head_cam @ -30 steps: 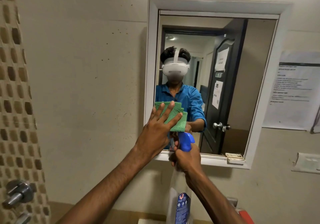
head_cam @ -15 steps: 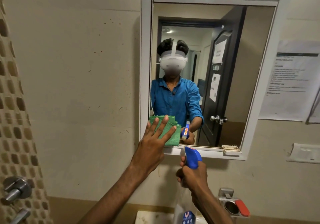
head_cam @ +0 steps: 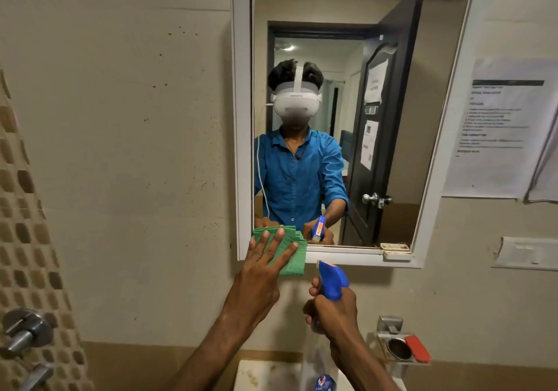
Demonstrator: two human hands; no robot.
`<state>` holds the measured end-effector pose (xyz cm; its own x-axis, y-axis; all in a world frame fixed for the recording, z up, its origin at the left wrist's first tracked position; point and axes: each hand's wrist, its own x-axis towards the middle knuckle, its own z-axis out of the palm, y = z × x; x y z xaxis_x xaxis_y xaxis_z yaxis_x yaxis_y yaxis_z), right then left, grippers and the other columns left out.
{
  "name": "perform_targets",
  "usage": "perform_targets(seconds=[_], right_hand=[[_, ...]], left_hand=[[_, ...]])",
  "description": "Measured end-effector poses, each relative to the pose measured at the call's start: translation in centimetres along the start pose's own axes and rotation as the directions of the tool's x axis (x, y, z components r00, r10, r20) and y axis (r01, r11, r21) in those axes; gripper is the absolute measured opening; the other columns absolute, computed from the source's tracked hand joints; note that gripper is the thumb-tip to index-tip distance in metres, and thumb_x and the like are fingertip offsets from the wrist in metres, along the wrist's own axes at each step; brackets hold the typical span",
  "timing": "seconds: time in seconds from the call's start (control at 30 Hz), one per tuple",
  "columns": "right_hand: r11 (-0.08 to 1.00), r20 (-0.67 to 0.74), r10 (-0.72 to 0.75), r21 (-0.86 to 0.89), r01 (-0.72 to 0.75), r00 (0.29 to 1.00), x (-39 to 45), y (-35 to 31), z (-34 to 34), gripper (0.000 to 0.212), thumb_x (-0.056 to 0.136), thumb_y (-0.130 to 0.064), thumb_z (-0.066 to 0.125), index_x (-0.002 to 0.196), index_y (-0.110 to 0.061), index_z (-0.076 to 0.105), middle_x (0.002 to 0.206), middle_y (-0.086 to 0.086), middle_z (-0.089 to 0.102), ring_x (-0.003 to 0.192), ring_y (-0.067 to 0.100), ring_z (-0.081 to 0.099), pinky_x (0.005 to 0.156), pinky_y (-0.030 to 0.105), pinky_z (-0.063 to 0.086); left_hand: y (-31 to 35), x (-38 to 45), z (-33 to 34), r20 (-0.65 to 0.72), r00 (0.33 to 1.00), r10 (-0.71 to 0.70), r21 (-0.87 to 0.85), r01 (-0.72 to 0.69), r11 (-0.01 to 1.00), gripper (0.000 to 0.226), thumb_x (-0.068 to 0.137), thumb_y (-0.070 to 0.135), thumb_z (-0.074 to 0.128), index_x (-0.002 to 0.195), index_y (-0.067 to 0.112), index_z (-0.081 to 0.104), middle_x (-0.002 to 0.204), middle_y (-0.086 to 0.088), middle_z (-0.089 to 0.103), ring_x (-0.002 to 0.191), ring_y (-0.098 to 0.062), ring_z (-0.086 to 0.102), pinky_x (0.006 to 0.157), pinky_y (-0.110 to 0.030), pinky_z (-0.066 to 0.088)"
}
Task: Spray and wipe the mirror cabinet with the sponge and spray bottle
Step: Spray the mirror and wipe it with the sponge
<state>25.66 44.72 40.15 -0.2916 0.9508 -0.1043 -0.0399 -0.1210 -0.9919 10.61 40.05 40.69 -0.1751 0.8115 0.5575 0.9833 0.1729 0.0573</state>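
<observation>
Green sponge [head_cam: 288, 253] flat against the bottom left corner of the mirror cabinet [head_cam: 241, 124], lapping over the white frame onto the glass, and the left hand [head_cam: 259, 273] presses it there, fingers [head_cam: 279, 238] spread wide across it. Right hand [head_cam: 333, 315] sits lower, just under the frame, fingers curled tight round the neck of the spray bottle [head_cam: 332, 279], blue head pointing up at the cabinet's lower edge. Bottle and sponge close together, not touching.
</observation>
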Motion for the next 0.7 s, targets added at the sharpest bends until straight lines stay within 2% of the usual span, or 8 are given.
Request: perform_targets(seconds=[0.07, 0.17, 0.23, 0.37, 0.53, 0.7], right_hand=[[1.000, 0.004, 0.012, 0.007, -0.012, 1.000, -0.3, 0.2, -0.1, 0.028, 0.072, 0.011, 0.048, 0.086, -0.005, 0.066, 0.062, 0.005, 0.060, 0.049, 0.023, 0.054, 0.048, 0.029, 0.043], [0.999, -0.027, 0.024, 0.032, -0.023, 0.999, -0.8, 0.5, -0.8, 0.030, 0.068, 0.012, 0.050, 0.085, -0.007, 0.065, 0.065, 0.006, 0.060, 0.047, 0.022, 0.053, 0.044, 0.026, 0.041], [0.997, -0.049, 0.037, 0.063, -0.034, 0.998, -1.1, 0.8, -1.6, 0.031, 0.067, 0.013, 0.050, 0.084, -0.008, 0.066, 0.069, 0.007, 0.061, 0.049, 0.022, 0.053, 0.044, 0.025, 0.041], [0.992, -0.059, 0.049, 0.117, -0.041, 0.997, -1.6, 1.5, -3.1, 0.032, 0.070, 0.015, 0.050, 0.088, -0.006, 0.066, 0.073, 0.008, 0.062, 0.052, 0.022, 0.053, 0.043, 0.025, 0.042], [0.985, -0.064, 0.068, 0.163, -0.057, 0.996, -2.2, 1.8, -5.3, 0.031, 0.073, 0.019, 0.048, 0.089, -0.002, 0.064, 0.072, 0.011, 0.061, 0.050, 0.021, 0.053, 0.044, 0.029, 0.045], [0.985, -0.085, 0.058, 0.168, -0.043, 0.995, -2.5, 1.8, -8.5, 0.031, 0.072, 0.020, 0.047, 0.086, -0.003, 0.062, 0.064, 0.006, 0.059, 0.047, 0.019, 0.053, 0.041, 0.025, 0.042]], left_hand=[[0.2, -0.4, 0.2, -0.011, 0.999, -0.031, -0.018, 0.031, 0.999, 0.090, 0.081, -0.002, 0.049, 0.148, 0.041, 0.005, 0.156, 0.010, -0.010, 0.144, -0.019, -0.012, 0.121, -0.039, 0.007], [0.9, -0.7, 0.2, -0.052, 0.995, -0.081, -0.091, 0.076, 0.993, 0.089, 0.076, -0.005, 0.054, 0.147, 0.037, 0.021, 0.156, 0.007, 0.008, 0.145, -0.021, 0.006, 0.115, -0.041, 0.024], [1.7, -0.8, 0.2, -0.048, 0.992, -0.114, -0.120, 0.108, 0.987, 0.085, 0.079, -0.002, 0.054, 0.147, 0.038, 0.021, 0.157, 0.006, 0.012, 0.145, -0.022, 0.012, 0.113, -0.041, 0.031], [3.1, -1.0, 0.2, -0.011, 0.986, -0.166, -0.142, 0.163, 0.976, 0.080, 0.087, 0.008, 0.048, 0.147, 0.045, 0.011, 0.159, 0.009, 0.009, 0.147, -0.017, 0.012, 0.114, -0.036, 0.031], [6.8, -0.4, 0.8, -0.012, 0.981, -0.193, -0.322, 0.179, 0.930, 0.076, 0.089, 0.006, 0.045, 0.146, 0.046, 0.014, 0.158, 0.013, 0.009, 0.146, -0.013, 0.011, 0.113, -0.034, 0.033], [12.6, 1.9, 1.9, -0.001, 0.986, -0.168, -0.459, 0.149, 0.876, 0.074, 0.089, 0.005, 0.046, 0.146, 0.045, 0.022, 0.157, 0.011, 0.020, 0.145, -0.013, 0.017, 0.111, -0.034, 0.032]])
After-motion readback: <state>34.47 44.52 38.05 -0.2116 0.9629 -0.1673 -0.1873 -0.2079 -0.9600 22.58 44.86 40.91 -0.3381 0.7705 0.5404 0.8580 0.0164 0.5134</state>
